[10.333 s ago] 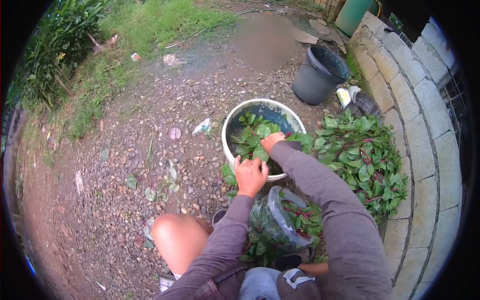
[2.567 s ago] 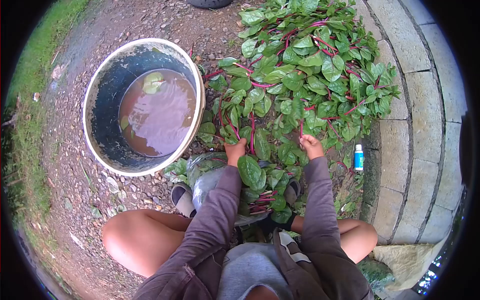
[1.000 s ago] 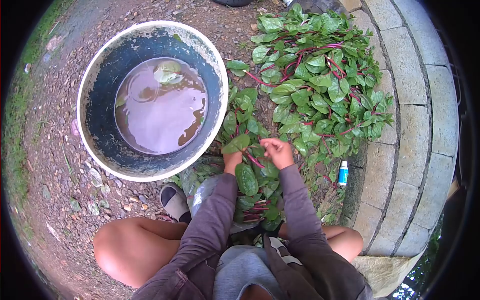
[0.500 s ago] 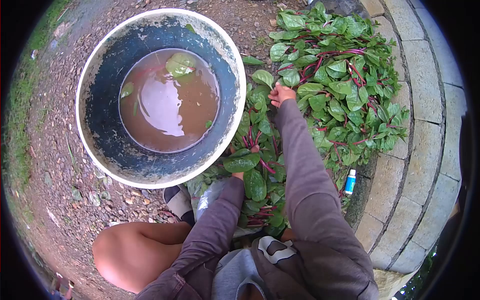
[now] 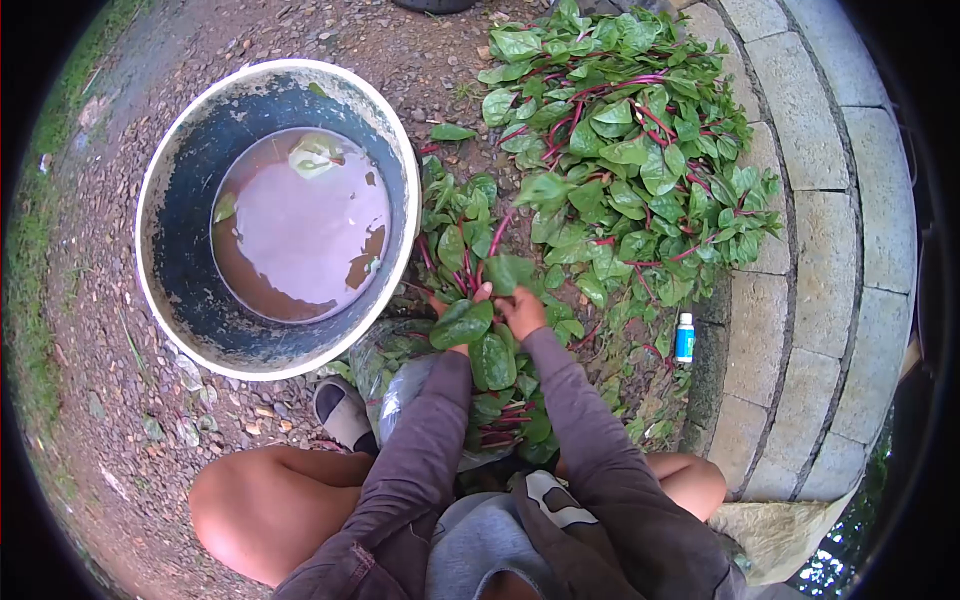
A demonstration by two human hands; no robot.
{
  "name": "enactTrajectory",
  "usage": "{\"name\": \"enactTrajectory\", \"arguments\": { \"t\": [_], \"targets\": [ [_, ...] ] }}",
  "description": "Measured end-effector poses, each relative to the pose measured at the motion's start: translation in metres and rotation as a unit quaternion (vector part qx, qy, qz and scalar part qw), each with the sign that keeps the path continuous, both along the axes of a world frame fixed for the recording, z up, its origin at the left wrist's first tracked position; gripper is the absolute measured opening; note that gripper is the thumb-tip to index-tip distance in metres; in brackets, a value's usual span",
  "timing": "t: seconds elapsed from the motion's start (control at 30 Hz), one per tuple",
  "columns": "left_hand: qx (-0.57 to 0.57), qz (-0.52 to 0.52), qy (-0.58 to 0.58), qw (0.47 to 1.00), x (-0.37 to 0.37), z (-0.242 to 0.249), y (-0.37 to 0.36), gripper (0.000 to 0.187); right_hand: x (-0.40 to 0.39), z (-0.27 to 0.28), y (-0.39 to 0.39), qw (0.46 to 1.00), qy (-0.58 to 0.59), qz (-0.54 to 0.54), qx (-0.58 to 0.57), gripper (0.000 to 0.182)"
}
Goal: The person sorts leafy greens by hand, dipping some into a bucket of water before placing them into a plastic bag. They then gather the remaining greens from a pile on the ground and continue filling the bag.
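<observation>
My left hand is closed round a bunch of red-stemmed Malabar spinach, and broad leaves cover most of its fingers. Close beside it, my right hand has its fingers pinched at a leafy spinach stem brought against the bunch; a leaf partly hides the fingertips. Beyond both hands lies a large loose pile of Malabar spinach. More cut stems with leaves lie between my forearms, near my lap.
A round blue tub with a white rim holds murky water and floating leaves, left of my hands. Clear plastic lies by my shod foot. A small white-and-blue bottle stands near the curved paving blocks. Gravelly soil surrounds the tub.
My right hand has come back from the pile's edge to my left hand, bringing a leafy stem. My left hand keeps its bunch. The view has shifted.
</observation>
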State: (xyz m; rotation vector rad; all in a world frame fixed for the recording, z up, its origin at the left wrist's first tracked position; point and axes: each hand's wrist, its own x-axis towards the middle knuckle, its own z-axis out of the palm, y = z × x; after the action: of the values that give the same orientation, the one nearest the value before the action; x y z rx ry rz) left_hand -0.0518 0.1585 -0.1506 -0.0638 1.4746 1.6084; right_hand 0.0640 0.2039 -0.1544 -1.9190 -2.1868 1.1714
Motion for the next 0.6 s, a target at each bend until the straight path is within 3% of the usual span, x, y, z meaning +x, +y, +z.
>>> {"name": "enactTrajectory", "arguments": {
  "t": [0.03, 0.07, 0.1, 0.13, 0.17, 0.23, 0.27, 0.3, 0.33, 0.4, 0.5, 0.57, 0.6],
  "targets": [
    [0.047, 0.060, -0.014, 0.997, 0.008, -0.014, -0.001, 0.073, -0.016, -0.002, -0.009, 0.996, -0.054, 0.062, 0.021, 0.015],
    [0.014, -0.065, -0.027, 0.997, 0.005, -0.042, -0.003, 0.064, -0.022, -0.003, -0.015, 0.986, -0.108, 0.125, 0.038, 0.018],
    [-0.020, -0.188, -0.040, 0.981, -0.007, -0.075, -0.009, 0.056, -0.019, 0.002, -0.011, 0.980, -0.086, 0.178, 0.002, 0.019],
    [-0.088, -0.234, 0.029, 0.968, -0.009, -0.069, -0.007, 0.041, -0.017, 0.010, 0.002, 0.971, -0.062, 0.231, -0.032, 0.020],
    [-0.156, -0.280, 0.092, 0.943, -0.011, -0.063, -0.005, 0.034, -0.016, 0.018, 0.016, 0.957, -0.037, 0.281, -0.065, 0.022],
    [-0.133, -0.277, 0.191, 0.932, -0.003, -0.067, -0.007, 0.041, -0.017, 0.048, 0.056, 0.951, -0.017, 0.272, -0.147, 0.022],
    [-0.122, -0.272, 0.240, 0.924, -0.001, -0.074, -0.008, 0.045, -0.017, 0.053, 0.083, 0.965, 0.014, 0.242, -0.100, 0.022],
    [-0.108, -0.294, 0.292, 0.904, 0.001, -0.092, -0.009, 0.044, -0.018, 0.048, 0.115, 0.984, 0.108, 0.102, -0.100, 0.020],
    [-0.086, -0.293, 0.220, 0.926, 0.006, -0.098, -0.009, 0.044, -0.025, 0.052, 0.152, 0.979, 0.192, -0.006, -0.073, 0.017],
    [-0.045, -0.274, 0.081, 0.957, 0.009, -0.103, -0.008, 0.045, -0.050, 0.086, 0.212, 0.957, 0.221, -0.186, 0.007, 0.021],
    [-0.017, -0.254, 0.002, 0.967, 0.018, -0.065, -0.002, 0.044, -0.062, 0.059, 0.302, 0.873, 0.321, -0.368, 0.001, 0.023],
    [0.002, -0.237, 0.000, 0.972, 0.025, -0.047, 0.010, 0.043, -0.044, 0.010, 0.379, 0.845, 0.354, -0.401, -0.027, 0.028],
    [0.010, -0.224, 0.004, 0.975, 0.022, -0.043, 0.017, 0.043, -0.011, -0.033, 0.439, 0.845, 0.412, -0.333, -0.069, 0.030]
  ]
}}
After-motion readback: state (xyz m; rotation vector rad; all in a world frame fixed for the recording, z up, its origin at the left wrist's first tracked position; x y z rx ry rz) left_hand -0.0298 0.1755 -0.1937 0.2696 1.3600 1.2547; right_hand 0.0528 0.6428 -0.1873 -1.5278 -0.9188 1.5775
